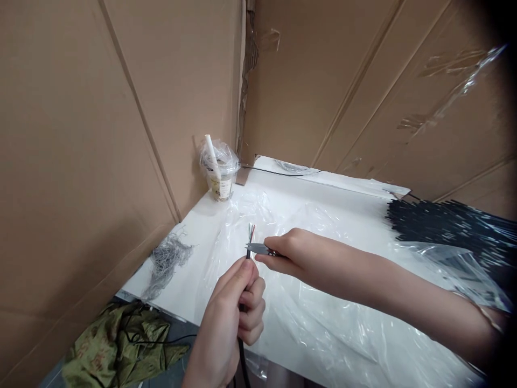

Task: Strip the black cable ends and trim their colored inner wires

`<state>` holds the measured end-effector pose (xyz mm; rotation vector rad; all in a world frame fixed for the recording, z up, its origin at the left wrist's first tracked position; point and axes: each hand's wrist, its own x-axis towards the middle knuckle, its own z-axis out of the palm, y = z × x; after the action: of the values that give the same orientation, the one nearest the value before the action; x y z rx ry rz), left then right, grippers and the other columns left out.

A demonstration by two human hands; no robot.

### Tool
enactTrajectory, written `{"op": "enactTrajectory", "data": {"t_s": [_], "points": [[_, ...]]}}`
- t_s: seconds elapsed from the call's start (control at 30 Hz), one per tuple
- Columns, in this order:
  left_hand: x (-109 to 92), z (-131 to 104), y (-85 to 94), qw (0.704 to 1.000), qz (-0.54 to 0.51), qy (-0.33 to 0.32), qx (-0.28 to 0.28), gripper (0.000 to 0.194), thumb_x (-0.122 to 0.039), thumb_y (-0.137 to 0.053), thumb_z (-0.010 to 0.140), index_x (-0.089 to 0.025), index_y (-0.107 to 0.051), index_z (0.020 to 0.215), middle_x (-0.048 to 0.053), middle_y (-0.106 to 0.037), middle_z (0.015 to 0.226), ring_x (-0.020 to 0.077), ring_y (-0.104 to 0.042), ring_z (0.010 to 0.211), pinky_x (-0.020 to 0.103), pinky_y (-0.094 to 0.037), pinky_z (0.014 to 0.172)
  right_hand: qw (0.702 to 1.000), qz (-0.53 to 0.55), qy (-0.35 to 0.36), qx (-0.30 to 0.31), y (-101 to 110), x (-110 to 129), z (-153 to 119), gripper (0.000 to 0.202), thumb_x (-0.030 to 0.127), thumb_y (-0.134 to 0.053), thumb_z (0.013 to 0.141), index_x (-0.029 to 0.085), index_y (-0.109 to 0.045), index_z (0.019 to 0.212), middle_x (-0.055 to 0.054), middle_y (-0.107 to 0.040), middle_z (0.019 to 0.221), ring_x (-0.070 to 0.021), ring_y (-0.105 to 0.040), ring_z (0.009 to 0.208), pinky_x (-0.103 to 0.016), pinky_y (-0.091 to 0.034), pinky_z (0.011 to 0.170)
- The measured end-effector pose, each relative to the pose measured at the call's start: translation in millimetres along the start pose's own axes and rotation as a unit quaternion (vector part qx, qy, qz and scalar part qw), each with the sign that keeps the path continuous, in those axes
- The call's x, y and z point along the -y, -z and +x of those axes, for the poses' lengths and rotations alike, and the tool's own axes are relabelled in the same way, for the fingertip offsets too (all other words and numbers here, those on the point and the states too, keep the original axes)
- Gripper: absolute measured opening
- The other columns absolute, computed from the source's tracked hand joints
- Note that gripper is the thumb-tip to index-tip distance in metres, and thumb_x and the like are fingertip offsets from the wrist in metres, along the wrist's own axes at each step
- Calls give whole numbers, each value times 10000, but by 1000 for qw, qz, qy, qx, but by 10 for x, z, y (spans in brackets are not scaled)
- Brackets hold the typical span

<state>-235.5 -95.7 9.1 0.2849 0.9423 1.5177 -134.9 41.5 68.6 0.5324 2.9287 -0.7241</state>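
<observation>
Shows matt cardboard in the walls (347, 70), rough along the torn corner (252, 54); glossy, crinkled plastic in the sheet (323, 334); clear plastic in the cup (222, 186); metal in the tool (258, 248); smooth, rubbery sheathing on the cable (243, 358); matt, rumpled cloth (97, 345); smooth finish on the desk (196, 215).

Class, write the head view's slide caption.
Left hand grips a cable; right hand holds a metal tool by its coloured wires.
</observation>
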Motion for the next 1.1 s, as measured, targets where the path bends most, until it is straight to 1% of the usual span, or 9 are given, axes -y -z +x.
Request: {"op": "enactTrajectory", "data": {"t_s": [0.1,0.23,0.4,0.53,0.8,0.93,1.0,1.1], "points": [[13,11,20,1000,8,-3,2,507,-499,-646,893,-217,-282,680,-104,-217,599,44,-58,454,154,-70,377,999,-31,-6,-5,-17,2,21,458,473,-441,1041,212,-353,676,54,-421,538,-75,-249,438,-262,-220,414],[29,50,51,1000,18,0,-1,445,-442,-565,956,-219,-285,690,-103,-196,603,51,-43,460,160,-60,382,997,-66,-27,7,-48,11,48,437,446,-419,1053,214,-362,686,51,-427,535,-79,-264,429,-264,-228,405],[46,115,54,1000,22,-5,-2,393,-378,-493,990,-220,-286,695,-102,-195,606,57,-47,470,162,-60,395,997,-65,-35,21,-85,-21,79,428,412,-410,1059,206,-393,684,41,-462,554,-79,-308,436,-262,-263,426],[54,140,57,1000,21,-1,4,371,-347,-504,968,-220,-293,692,-106,-202,588,56,-50,467,163,-64,391,997,-64,-40,29,-105,-60,84,440,426,-389,1063,202,-402,684,36,-472,557,-80,-301,447,-266,-253,431],[87,188,113,1000,14,19,13,362,-382,-561,929,-217,-332,702,-112,-211,585,46,-43,456,148,-71,370,994,-56,-71,59,-109,-76,83,411,385,-390,1052,191,-410,690,35,-464,568,-73,-303,446,-249,-251,422],[92,198,126,999,11,24,20,373,-393,-573,928,-217,-333,703,-116,-208,579,43,-40,452,141,-76,364,992,-52,-89,72,-89,-53,83,409,394,-380,1046,193,-410,691,27,-468,581,-77,-294,455,-251,-263,418],[97,201,132,999,9,23,24,376,-398,-574,929,-218,-333,703,-117,-207,576,43,-40,451,139,-77,360,991,-47,-95,82,-80,-42,73,398,400,-369,1045,192,-420,710,22,-481,601,-80,-309,459,-250,-277,422],[111,214,140,999,6,25,28,372,-389,-576,926,-219,-333,702,-118,-208,572,43,-40,450,137,-79,356,990,-46,-105,83,-79,-33,51,349,384,-361,1047,188,-449,771,2,-530,665,-90,-373,483,-257,-291,446]]}}
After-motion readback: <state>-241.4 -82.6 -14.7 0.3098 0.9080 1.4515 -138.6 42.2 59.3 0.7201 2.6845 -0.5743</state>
